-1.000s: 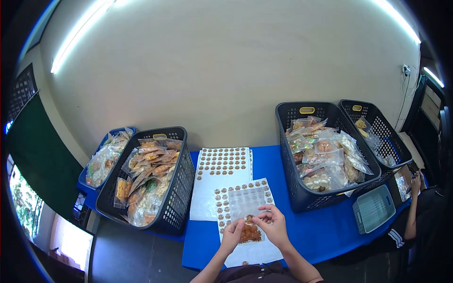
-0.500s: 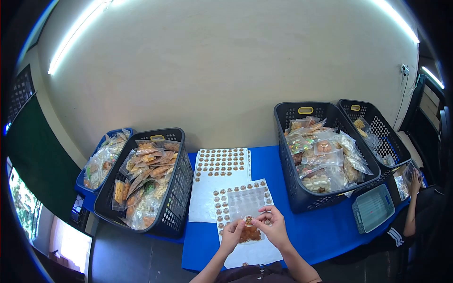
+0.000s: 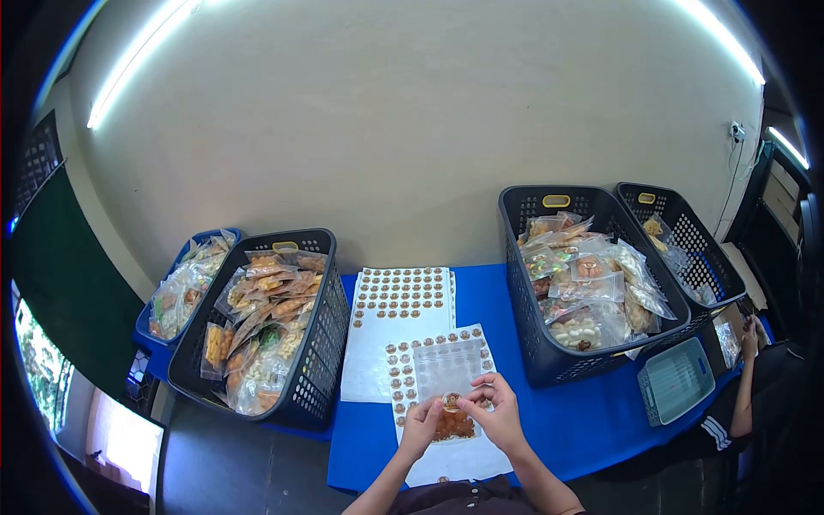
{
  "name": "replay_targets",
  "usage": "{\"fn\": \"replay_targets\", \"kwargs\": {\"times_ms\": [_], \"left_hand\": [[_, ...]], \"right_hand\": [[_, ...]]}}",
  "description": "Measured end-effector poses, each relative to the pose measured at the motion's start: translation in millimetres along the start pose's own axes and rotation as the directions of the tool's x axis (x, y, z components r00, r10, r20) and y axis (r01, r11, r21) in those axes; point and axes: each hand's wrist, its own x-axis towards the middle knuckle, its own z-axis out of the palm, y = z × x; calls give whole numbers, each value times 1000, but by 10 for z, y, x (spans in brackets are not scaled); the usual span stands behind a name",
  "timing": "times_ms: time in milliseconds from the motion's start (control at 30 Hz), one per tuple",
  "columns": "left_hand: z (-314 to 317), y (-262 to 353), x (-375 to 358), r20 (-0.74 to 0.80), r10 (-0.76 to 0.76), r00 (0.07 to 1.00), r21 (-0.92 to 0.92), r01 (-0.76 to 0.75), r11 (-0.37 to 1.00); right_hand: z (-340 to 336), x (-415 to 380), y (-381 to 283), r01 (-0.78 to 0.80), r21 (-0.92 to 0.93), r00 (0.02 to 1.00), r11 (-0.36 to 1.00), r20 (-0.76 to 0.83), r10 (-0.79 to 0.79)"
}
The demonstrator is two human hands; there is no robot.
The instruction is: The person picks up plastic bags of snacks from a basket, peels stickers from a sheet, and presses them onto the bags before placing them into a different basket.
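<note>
A clear plastic pouch [image 3: 448, 359] with brown snack pieces in its lower part lies over a sheet of round stickers [image 3: 403, 360]. Over the pouch's middle is a round brown-and-white sticker [image 3: 451, 401]. My left hand [image 3: 421, 427] pinches the sticker's left edge between thumb and fingertip. From the other side, my right hand [image 3: 498, 418] has thumb and forefinger together at its right edge, the other fingers curled. Both hands sit low over the pouch and cover parts of its sides.
Behind lie more sticker sheets [image 3: 399, 330] on the blue tablecloth [image 3: 536, 429]. A black basket [image 3: 318, 369] of snack packs stands left, another black basket [image 3: 549, 369] right. Beside that is a grey-green tray [image 3: 678, 382]. At far right a co-worker's hand [image 3: 749, 339] holds something dark.
My hands stay at the sticker, almost still. At far right, the co-worker's hand has moved down and away from a clear bag and now holds a small dark thing.
</note>
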Motion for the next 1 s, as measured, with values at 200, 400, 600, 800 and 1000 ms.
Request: {"fn": "replay_targets", "kwargs": {"times_ms": [200,400,600,800,1000], "left_hand": [[-12,-14,-17,-9,-14,1000,-31,14,999],[-4,25,-50,-25,-12,1000,-35,11,999],[40,38,-75,-42,20,999,-47,-22,999],[-9,-55,-65,-56,32,998,0,-32,999],[-4,-64,-46,-71,-12,997,-33,10,999]], "right_hand": [[48,-8,57,-11,-26,1000,1000,-13,11],[103,-34,67,57,-118,996,991,-58,-64],[117,-63,31,102,-274,990,956,-70,-125],[108,-55,44,122,-340,989,932,-41,-144],[164,-73,-23,120,-439,981,890,-85,-175]]}}
